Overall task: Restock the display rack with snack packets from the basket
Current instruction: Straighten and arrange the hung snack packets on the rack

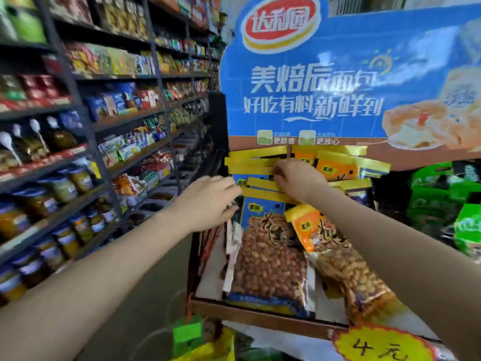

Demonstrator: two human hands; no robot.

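Both bare forearms reach forward and up. Left hand (212,201) back-up, fingers loosely curled, tips against a packet edge. Right hand (296,179) higher, fingers bent down, pinching a packet's top strip

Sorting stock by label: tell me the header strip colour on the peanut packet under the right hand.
Yellow, on the peanut packet; head view.

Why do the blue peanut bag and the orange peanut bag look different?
The blue peanut bag has a blue label; the orange peanut bag has an orange one. The blue bag hangs straight; the orange bag is tilted and overlaps the blue bag's right edge. Both have clear fronts showing peanuts and yellow top strips.
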